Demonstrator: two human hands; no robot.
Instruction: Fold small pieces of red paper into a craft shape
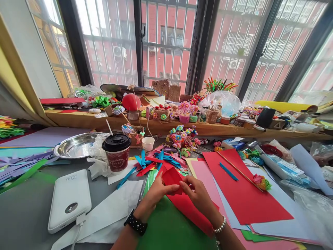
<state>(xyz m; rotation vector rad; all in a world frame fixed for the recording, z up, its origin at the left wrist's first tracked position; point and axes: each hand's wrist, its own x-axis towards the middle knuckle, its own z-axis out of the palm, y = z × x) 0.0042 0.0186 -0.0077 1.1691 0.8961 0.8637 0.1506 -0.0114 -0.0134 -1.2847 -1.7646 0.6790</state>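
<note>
Where the grey table (28,211) stretches out to the far left of the fingers, purple paper strips (23,170) lie in a loose pile, with a shiny metal bowl (69,148) to their right. Nearer the fingers, yet still well to their left, a white power bank (69,203) rests with a white cable (80,229) plugged into it, and a lidded cup (116,154) with a straw stands beyond it. Just past the fingertips, blue and red strips (145,169) sit in a tangle. The left hand (155,191), a dotted black band (135,223) at its wrist, grasps the left side of a small folded red paper (172,176), its thumb lying across the near face. That paper is held between the two hands above a green surface (166,225), and the right hand (196,192) pinches its right edge between thumb and fingertips. A long red piece (187,208) runs under the right fingers. To their right are a wide red sheet (249,205), a narrow blue strip (228,171) and a stick (239,169) tipped with a paper flower (261,182).
</note>
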